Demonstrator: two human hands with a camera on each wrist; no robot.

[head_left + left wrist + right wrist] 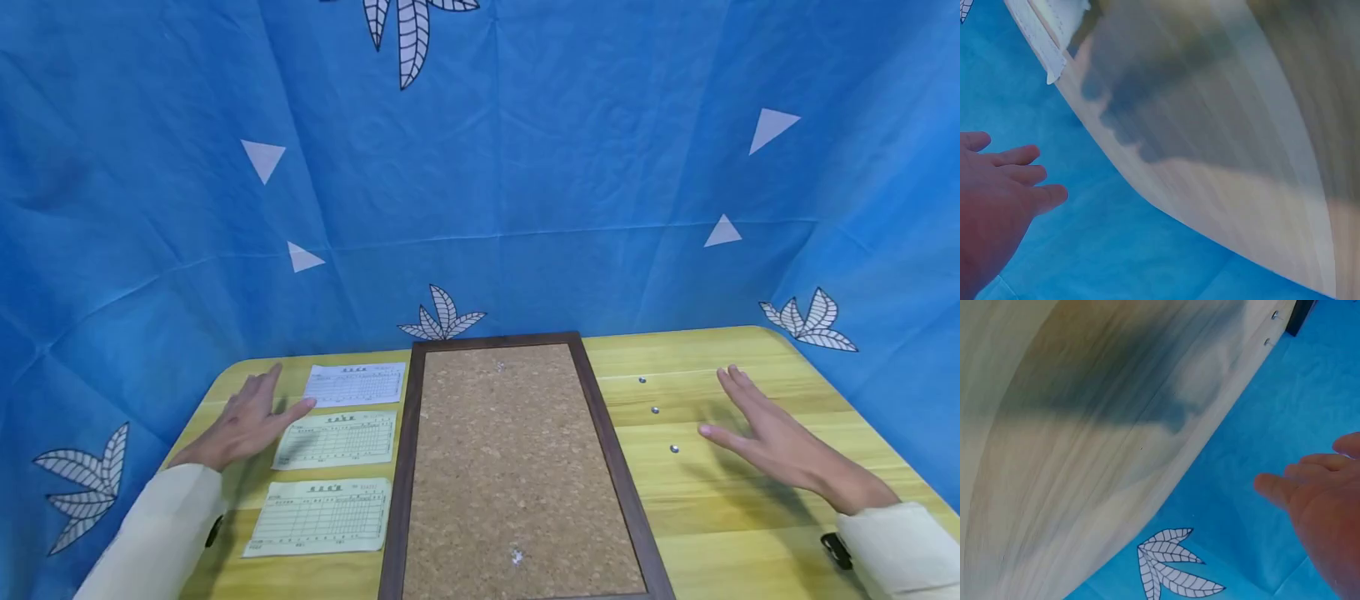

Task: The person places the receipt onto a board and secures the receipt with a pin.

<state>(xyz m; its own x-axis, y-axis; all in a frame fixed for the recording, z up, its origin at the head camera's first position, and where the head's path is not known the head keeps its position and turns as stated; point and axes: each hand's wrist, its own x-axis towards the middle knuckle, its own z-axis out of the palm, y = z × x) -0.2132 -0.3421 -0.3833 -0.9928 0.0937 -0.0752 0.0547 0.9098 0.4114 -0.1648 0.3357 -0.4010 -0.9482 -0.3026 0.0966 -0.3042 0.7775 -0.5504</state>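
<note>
My left hand (pixel 243 421) hovers with its fingers spread at the table's left side, beside three printed forms, and holds nothing. The top form (pixel 356 384) is whitish; the middle form (pixel 335 440) and the bottom form (pixel 320 517) are pale green. A cork board (pixel 517 467) in a dark wooden frame lies in the middle. To its right sit three small silver thumbtacks: a far one (pixel 642 380), a middle one (pixel 655 410) and a near one (pixel 674 448). Right of these, my right hand (pixel 780 437) is held over the table, fingers extended, nothing in it.
The light wooden table (pixel 720 533) has rounded far corners. A blue cloth (pixel 525 192) with leaf and triangle prints hangs behind and around it. Small whitish marks show near the cork's top and bottom (pixel 517 557).
</note>
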